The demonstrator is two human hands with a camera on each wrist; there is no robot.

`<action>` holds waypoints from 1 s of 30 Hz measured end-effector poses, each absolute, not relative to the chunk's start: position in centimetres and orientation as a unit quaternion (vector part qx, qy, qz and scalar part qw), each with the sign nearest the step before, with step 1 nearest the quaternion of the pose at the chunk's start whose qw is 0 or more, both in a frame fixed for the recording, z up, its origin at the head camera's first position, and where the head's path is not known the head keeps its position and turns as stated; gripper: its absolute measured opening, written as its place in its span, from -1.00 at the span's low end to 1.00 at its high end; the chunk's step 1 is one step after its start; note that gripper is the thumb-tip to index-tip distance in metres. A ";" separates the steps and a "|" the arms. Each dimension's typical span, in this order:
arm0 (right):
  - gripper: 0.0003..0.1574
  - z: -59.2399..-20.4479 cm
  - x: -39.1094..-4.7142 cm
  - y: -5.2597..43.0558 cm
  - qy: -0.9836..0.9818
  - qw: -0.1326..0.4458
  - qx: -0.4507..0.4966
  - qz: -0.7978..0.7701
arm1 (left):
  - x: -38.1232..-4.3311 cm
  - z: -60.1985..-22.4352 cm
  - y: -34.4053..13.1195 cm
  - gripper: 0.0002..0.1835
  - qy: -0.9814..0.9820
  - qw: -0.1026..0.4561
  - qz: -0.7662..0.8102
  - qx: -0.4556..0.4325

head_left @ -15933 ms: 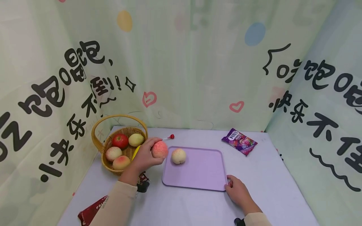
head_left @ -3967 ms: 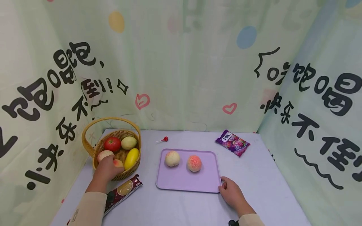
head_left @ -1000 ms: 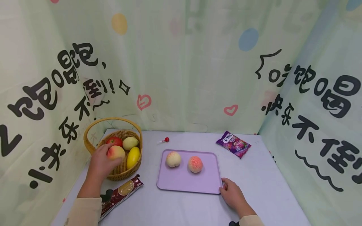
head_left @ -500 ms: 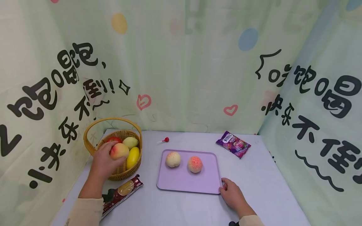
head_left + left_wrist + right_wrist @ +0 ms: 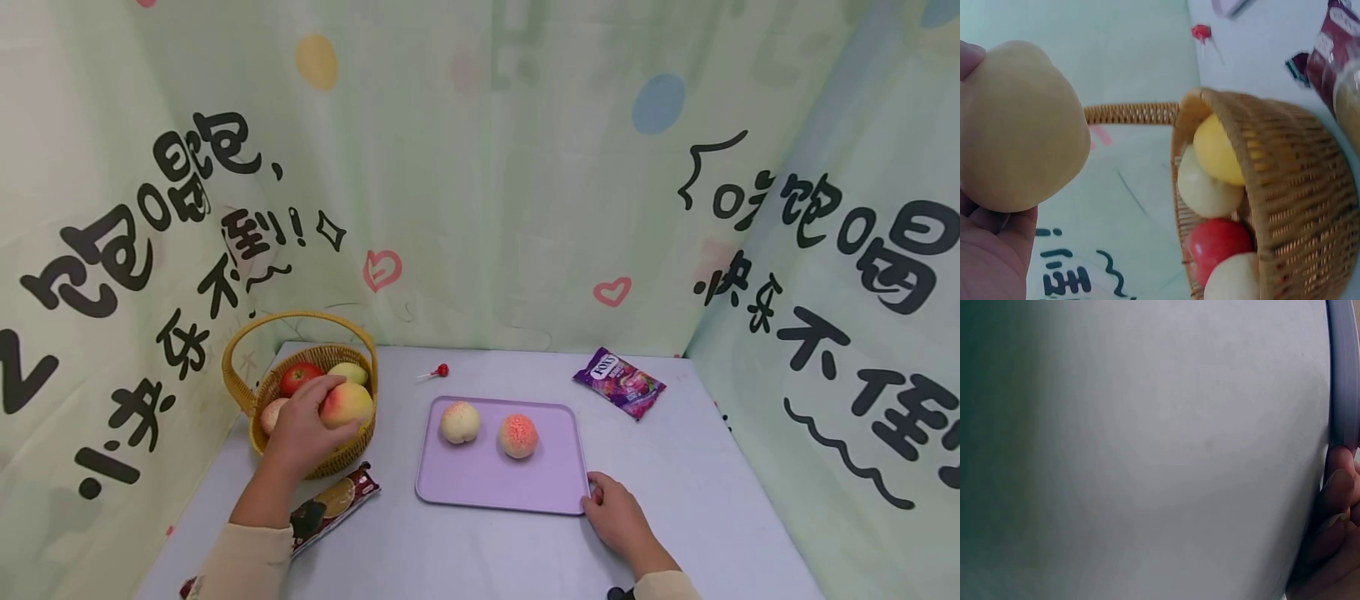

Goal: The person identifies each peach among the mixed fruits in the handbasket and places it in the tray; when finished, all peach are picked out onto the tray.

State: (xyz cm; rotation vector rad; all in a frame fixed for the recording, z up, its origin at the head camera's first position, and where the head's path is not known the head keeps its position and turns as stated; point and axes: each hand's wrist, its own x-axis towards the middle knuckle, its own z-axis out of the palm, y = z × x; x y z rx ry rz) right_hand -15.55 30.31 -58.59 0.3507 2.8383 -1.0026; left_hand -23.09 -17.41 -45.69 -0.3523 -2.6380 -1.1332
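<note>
Above the wicker basket (image 5: 330, 462), my left hand (image 5: 303, 429) holds a yellow-red peach (image 5: 347, 405) between thumb and fingers. The left wrist view shows the peach's (image 5: 1022, 125) pale side, raised clear of the basket wall (image 5: 1310, 187). At the lower right corner of the purple tray (image 5: 495, 483), my right hand (image 5: 618, 512) pinches the rim; its curled fingers show against the tray edge (image 5: 1344, 375) in the right wrist view. A cream peach (image 5: 460, 422) and a pinkish-red peach (image 5: 518, 436) sit on the tray.
Inside the basket are a red apple (image 5: 300, 378), a pale green fruit (image 5: 350, 372), a pale pink fruit (image 5: 272, 415) and a yellow fruit (image 5: 1219, 150). Around lie a red lollipop (image 5: 441, 370), a purple snack bag (image 5: 621, 383) and a dark red packet (image 5: 333, 504).
My left hand has lifted the peach out of the basket's fruit and moved it rightward over the basket. Earlier, the pinkish-red peach went onto the tray. My right hand stays at the tray corner.
</note>
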 end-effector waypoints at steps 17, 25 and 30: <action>-0.39 -58.9 -15.6 30.5 0.934 0.053 0.118 -0.334 | -23.0 -46.2 -12.8 -0.29 -0.879 0.090 -0.432 -0.183; -0.39 -58.8 -15.3 30.3 0.934 0.042 0.110 -0.338 | -22.6 -46.5 -11.3 -0.31 -0.872 0.071 -0.444 -0.196; -0.38 -58.7 -15.4 30.3 0.934 0.046 0.113 -0.335 | -22.4 -46.6 -10.3 -0.31 -0.851 0.035 -0.485 -0.198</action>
